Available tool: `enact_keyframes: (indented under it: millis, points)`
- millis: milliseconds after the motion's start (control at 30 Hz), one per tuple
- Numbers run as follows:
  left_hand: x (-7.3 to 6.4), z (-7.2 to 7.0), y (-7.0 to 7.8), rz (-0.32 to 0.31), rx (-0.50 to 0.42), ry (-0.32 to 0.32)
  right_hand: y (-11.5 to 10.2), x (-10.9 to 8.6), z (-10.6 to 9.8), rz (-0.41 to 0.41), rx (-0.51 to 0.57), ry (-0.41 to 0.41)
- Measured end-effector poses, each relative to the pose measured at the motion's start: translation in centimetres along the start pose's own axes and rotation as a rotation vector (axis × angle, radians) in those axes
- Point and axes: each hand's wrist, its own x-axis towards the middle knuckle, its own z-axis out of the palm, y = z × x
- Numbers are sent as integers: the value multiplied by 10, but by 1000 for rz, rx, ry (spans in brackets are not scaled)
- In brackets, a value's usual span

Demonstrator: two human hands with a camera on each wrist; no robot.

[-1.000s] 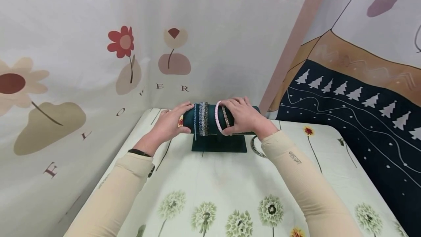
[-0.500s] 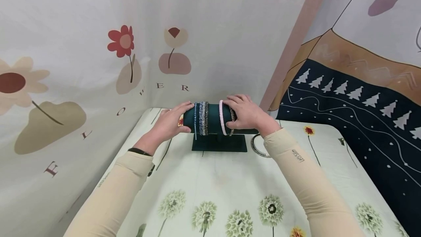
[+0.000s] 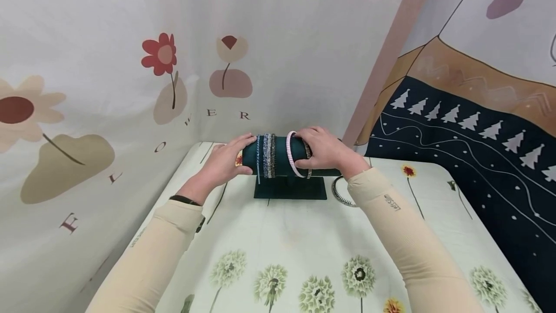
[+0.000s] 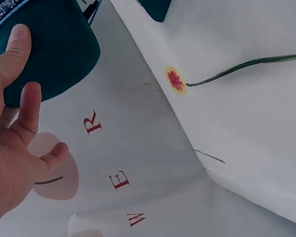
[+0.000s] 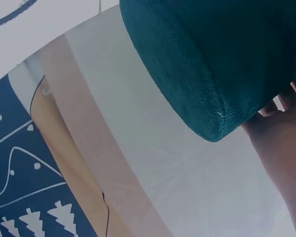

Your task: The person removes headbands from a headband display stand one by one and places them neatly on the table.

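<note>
A dark green velvet bracelet stand [image 3: 281,156] stands on the table, its roll lying crosswise. My left hand [image 3: 221,162] grips the roll's left end, thumb in front and fingers over the top; the left wrist view shows that thumb on the end face of the stand [image 4: 63,59]. With thumb and fingers my right hand [image 3: 323,151] holds a pink bracelet [image 3: 289,153] around the roll, right of centre. A brownish sparkly bracelet [image 3: 309,173] sits just right of it, partly covered by the hand. Toward the left are a blue braided bracelet [image 3: 258,151] and several glittery bands [image 3: 269,156].
A dark ridged ring [image 3: 340,196] lies on the table right of the stand, partly under the right forearm. Flower-printed cloth covers the table [image 3: 278,235]. Behind hangs a pale printed curtain [image 3: 295,62]; a navy tree-patterned cloth [image 3: 456,149] is at the right.
My right hand has moved slightly right along the roll, taking the pink bracelet with it; within the last half second the bracelet tilted. My left hand has stayed at the roll's left end.
</note>
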Motion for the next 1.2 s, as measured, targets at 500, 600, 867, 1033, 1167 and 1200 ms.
enact_keyframes:
  millis: [500,600,867,1033,1167,1200]
  points:
    - [3,1,-1,-9,-8,-3,14,-5,-16,91,-96,-86]
    - [3,1,-1,-12,-12,-2,18,-8,-15,100,-18,-85]
    - [2,-1,0,-10,-22,-10,28,-25,-2,69,64,-26]
    - [1,-2,0,-13,-26,-7,32,-30,7,70,-2,23]
    - [0,-1,0,-14,-25,-10,32,-31,10,83,-4,40]
    - [0,-1,0,-15,-27,-9,32,-31,10,85,-6,40]
